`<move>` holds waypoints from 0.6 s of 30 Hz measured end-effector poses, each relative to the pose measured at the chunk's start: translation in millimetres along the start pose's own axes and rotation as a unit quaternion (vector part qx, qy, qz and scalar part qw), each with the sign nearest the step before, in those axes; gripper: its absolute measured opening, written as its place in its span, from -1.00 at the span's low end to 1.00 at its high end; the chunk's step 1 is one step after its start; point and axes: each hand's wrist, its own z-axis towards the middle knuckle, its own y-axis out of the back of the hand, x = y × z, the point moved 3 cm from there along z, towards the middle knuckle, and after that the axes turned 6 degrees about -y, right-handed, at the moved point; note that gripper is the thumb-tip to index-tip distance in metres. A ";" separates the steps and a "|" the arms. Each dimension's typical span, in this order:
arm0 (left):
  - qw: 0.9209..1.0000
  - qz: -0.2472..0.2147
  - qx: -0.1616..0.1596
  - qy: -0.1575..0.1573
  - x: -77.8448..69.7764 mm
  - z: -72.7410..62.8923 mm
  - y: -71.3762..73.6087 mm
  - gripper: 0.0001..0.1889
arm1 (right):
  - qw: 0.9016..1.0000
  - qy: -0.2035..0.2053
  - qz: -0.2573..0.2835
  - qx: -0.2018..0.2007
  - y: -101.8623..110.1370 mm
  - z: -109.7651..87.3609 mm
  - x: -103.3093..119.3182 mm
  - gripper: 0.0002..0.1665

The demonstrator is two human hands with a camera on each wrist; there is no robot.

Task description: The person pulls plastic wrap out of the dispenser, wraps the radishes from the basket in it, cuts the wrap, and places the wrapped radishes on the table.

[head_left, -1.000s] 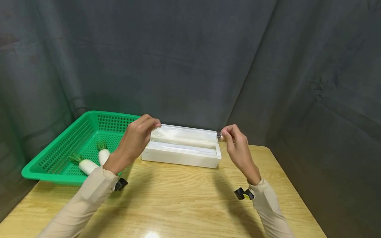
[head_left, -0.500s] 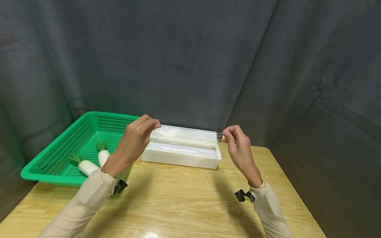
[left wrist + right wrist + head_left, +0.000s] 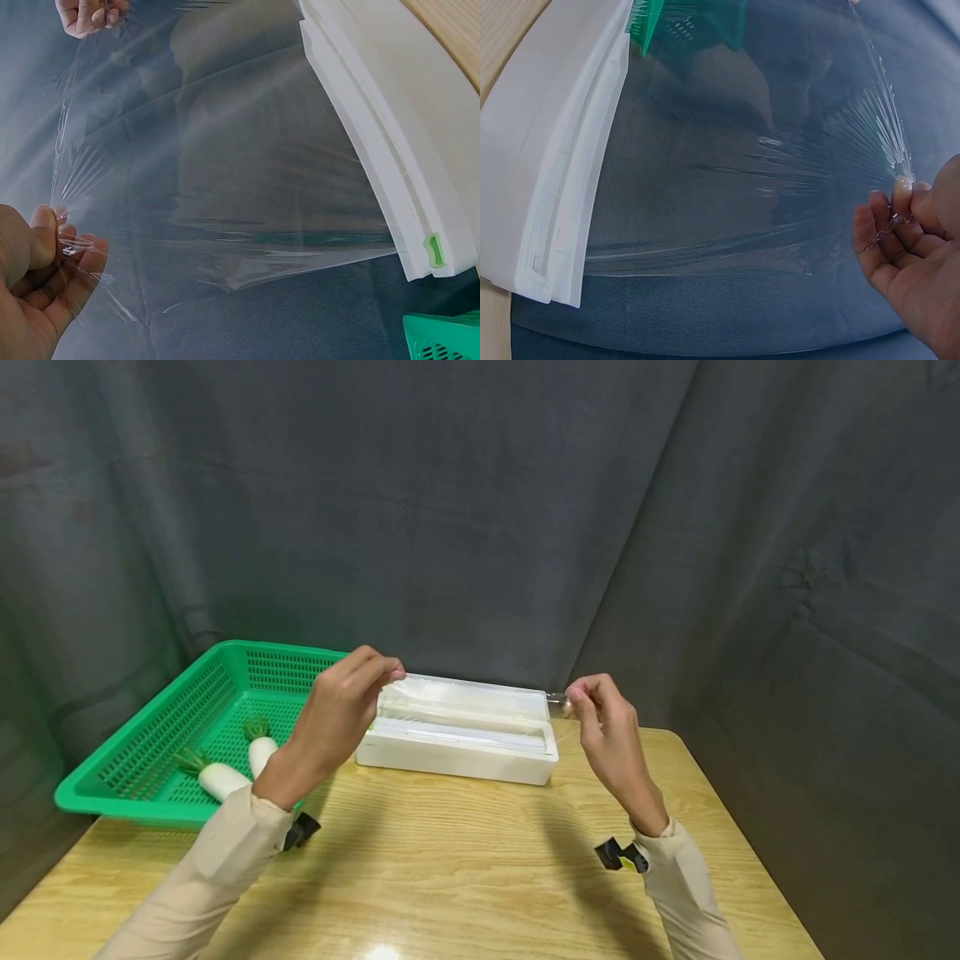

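A sheet of clear plastic wrap [image 3: 247, 150] stretches from a white wrap dispenser box [image 3: 457, 762], whose lid stands raised at the back. My left hand [image 3: 337, 714] pinches one corner of the sheet between thumb and fingers, above the box's left end. The other corner is pinched by my right hand [image 3: 611, 739], off the box's right end. In the right wrist view the plastic wrap [image 3: 705, 180] runs taut, with creases fanning out from the right fingertips [image 3: 902, 186]. A green slider [image 3: 434, 251] shows on the dispenser's end in the left wrist view.
A green plastic basket [image 3: 135, 777] stands on the left of the wooden table [image 3: 465, 860], partly behind my left forearm. Two white radishes with cut green tops, one radish [image 3: 221, 781] nearer and another radish [image 3: 261, 753] behind, lie in it. A grey curtain [image 3: 480, 510] hangs behind.
My right hand has shifted slightly to the right with its corner of the plastic wrap. The left hand has barely moved; the box and basket stay put.
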 end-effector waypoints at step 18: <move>1.000 0.013 -0.012 -0.011 -7.1 5.9 7.3 -0.89 | 1.000 0.000 0.006 -0.005 6.8 -1.2 9.6 -0.92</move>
